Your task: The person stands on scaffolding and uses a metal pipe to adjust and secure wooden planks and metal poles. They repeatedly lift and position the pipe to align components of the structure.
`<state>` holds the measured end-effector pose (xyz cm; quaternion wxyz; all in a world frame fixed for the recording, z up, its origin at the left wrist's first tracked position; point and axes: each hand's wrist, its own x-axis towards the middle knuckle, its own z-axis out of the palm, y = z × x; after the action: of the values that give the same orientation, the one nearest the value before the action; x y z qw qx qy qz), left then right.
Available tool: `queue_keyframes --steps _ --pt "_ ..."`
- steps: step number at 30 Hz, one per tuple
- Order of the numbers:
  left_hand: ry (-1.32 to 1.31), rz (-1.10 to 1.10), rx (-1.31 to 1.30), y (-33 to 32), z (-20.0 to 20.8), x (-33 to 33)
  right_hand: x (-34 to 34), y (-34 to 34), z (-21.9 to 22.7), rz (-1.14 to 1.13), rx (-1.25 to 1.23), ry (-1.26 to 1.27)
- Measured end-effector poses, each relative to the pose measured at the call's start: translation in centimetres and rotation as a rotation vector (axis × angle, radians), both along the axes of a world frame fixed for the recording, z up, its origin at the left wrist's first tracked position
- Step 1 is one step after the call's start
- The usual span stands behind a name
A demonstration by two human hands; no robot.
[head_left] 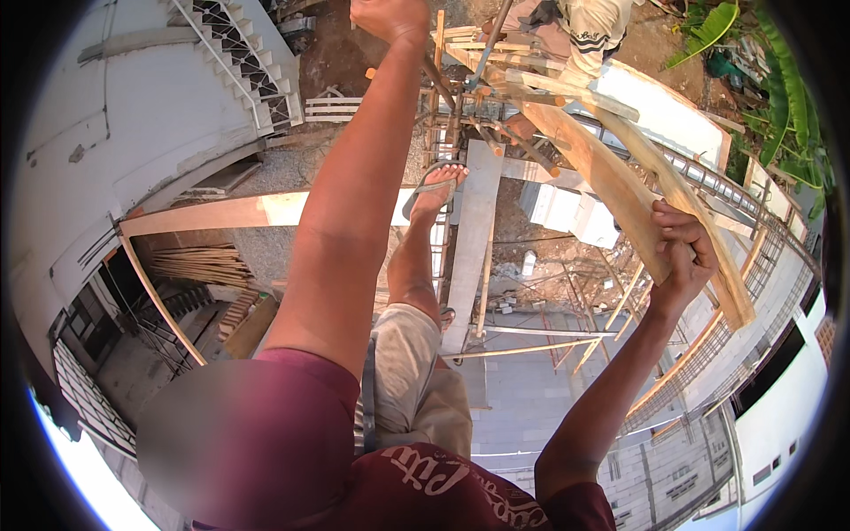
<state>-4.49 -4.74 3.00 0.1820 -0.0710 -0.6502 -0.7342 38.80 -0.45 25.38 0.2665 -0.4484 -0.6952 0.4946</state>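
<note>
My left arm reaches far forward, and my left hand (391, 19) is closed in a fist at the top edge. What it grips, if anything, is cut off or hidden. On the right, the fingers of my right hand (683, 252) are wrapped around the near end of a long wooden board (589, 164), which slants away toward the top middle. Beside it lies a second, narrower board (680, 186), its near end past my hand. The far ends of both come close to a co-worker (595, 40), whose hand (521, 126) is near short round poles.
My sandaled foot (436, 188) is beside a narrow grey plank (474, 239) high above the ground. A long timber beam (212, 215) crosses on the left. Wire mesh (699, 372) runs along the right, below banana leaves (779, 88). Stairs (239, 62) stand far left.
</note>
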Motion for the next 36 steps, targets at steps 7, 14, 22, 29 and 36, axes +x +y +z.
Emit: queue_keyframes --steps 7,14,22,29,36 --pt "-0.095 0.087 -0.234 -0.3 0.9 0.5 -0.3 -0.2 0.1 -0.023 -0.025 -0.003" --pt "-0.047 0.062 -0.110 -0.1 2.3 0.6 -0.5 -0.2 0.6 -0.015 -0.054 -0.042" --pt "-0.060 0.105 -0.148 0.1 2.3 0.7 -0.1 0.1 0.0 0.005 -0.031 -0.010" --pt "-0.086 0.052 -0.061 0.1 2.7 0.9 -0.2 0.1 0.1 0.000 -0.033 -0.006" --pt "-0.078 0.068 -0.083 0.1 2.5 0.7 -0.2 0.1 0.2 -0.002 -0.036 -0.016"
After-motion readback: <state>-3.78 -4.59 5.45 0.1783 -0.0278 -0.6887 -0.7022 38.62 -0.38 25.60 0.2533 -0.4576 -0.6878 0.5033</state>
